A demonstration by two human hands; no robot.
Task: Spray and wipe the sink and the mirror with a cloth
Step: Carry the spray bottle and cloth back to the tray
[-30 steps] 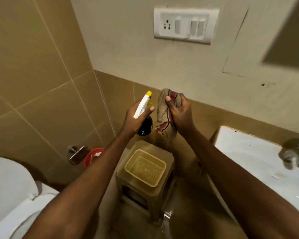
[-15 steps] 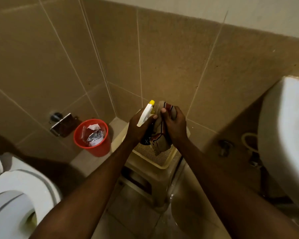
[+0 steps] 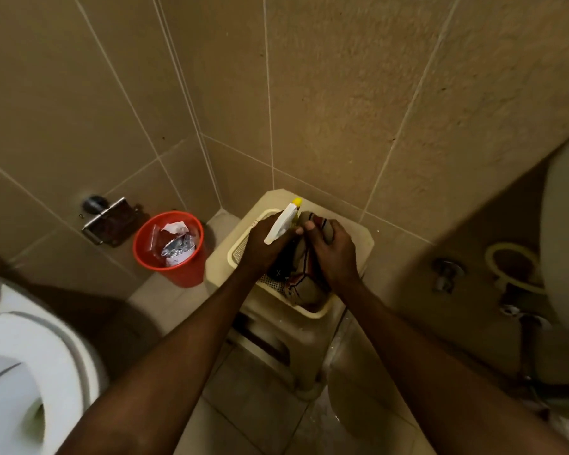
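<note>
Over beige basket on plastic stool: L hand fingers wrapped round spray bottle; R hand fingers curled gripping striped cloth, cloth's lower end w/in basket.

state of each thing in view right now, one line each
spray bottle: gripped in left hand, over the basket
cloth: gripped in right hand, lower end in the basket
basket: sits on the stool
red bin: upright, holds trash
toilet: lid up

A white-and-yellow-headed dark spray bottle and a striped beige cloth are held together over a cream mesh basket.
</note>
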